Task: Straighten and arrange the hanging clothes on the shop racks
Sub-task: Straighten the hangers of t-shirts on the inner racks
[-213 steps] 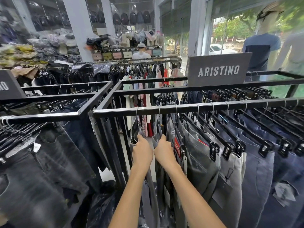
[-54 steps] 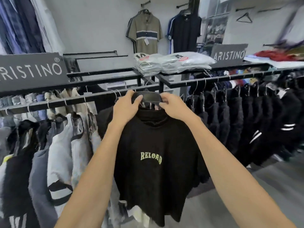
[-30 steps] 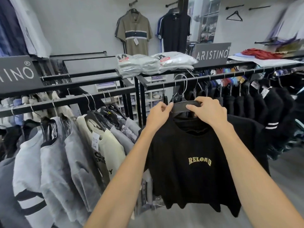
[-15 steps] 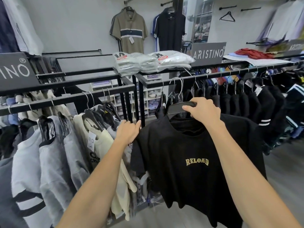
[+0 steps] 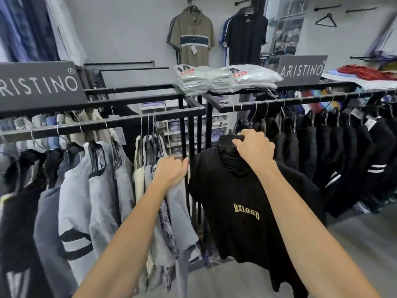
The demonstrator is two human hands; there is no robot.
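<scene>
Black cotton printed RELOAD makes up the tee (image 5: 247,201) in hand. It is held on its hanger (image 5: 228,139) in front of the gap between the two racks, below rail height, and its hook cannot be made out on either rail. The grip of the right hand (image 5: 255,149) is closed over the hanger's top. The grip of the left hand (image 5: 171,171) is closed on the shoulders of the tops (image 5: 178,203) bunched at the right end of the left rail (image 5: 120,123).

The step is judged to be rehanging, with a slot yet to be chosen. Next, the hook would need to be lifted over a rail, probably the right rail (image 5: 277,102) among the dark garments (image 5: 343,151), and the tee squared to its neighbours.

Wrapped packs (image 5: 225,79) are stacked on the far rack tops beside a sign (image 5: 300,70). A grey floor (image 5: 354,239) lies below, and polos (image 5: 192,39) are hung on the far wall.
</scene>
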